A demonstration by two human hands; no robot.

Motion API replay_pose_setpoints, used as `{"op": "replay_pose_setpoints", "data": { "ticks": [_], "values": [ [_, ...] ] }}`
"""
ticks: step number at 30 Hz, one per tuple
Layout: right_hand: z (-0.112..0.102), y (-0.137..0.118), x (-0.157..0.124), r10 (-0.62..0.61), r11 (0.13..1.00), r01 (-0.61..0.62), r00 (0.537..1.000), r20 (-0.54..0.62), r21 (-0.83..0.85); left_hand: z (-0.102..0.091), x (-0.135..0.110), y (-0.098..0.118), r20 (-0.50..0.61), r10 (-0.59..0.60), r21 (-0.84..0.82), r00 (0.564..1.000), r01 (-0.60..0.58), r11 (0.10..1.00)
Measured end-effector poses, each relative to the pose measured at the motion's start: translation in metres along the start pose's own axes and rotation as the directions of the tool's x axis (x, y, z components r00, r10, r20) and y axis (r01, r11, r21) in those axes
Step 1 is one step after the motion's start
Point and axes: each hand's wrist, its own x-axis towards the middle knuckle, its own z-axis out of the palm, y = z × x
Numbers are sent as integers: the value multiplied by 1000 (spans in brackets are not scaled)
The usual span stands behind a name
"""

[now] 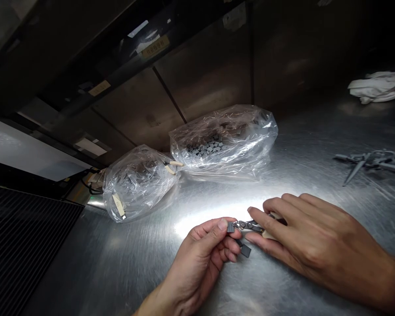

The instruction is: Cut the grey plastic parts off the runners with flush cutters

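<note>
Between thumb and fingertips, my left hand (207, 250) pinches a small grey ridged plastic piece (230, 227). A second flat grey piece (245, 250) pokes out below its fingers; whether it is joined to the first I cannot tell. My right hand (319, 245) is wrapped round a pair of nippers (250, 225) with cream-coloured handles, partly hidden by the fingers. The nippers' metal jaws point left and meet the edge of the pinched piece. Both hands are held over a scratched metal tabletop (145, 263).
Two clear plastic bags stand at the back: one bag (224, 140) with many small grey pieces, another bag (138, 184) to its left. Grey plastic sprues (371, 160) lie at right, a crumpled white cloth (378, 87) behind. A black ribbed surface (23, 245) is at far left.
</note>
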Motion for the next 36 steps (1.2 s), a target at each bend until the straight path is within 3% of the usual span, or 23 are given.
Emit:
{"op": "replay_pose_setpoints", "data": {
  "ticks": [13, 21, 36],
  "values": [
    [2, -1, -5, -31, 999, 32, 999, 9, -37, -1, 1, -1, -18, 3, 25, 1000, -3, 1000],
    [4, 1, -5, 17, 997, -22, 998, 64, 76, -1, -1, 1, 10, 8, 30, 1000, -9, 1000],
    [7, 1, -2, 94, 985, -95, 995, 18, 143, -1, 0, 2, 29, -17, -59, 999, 19, 998]
  ]
}}
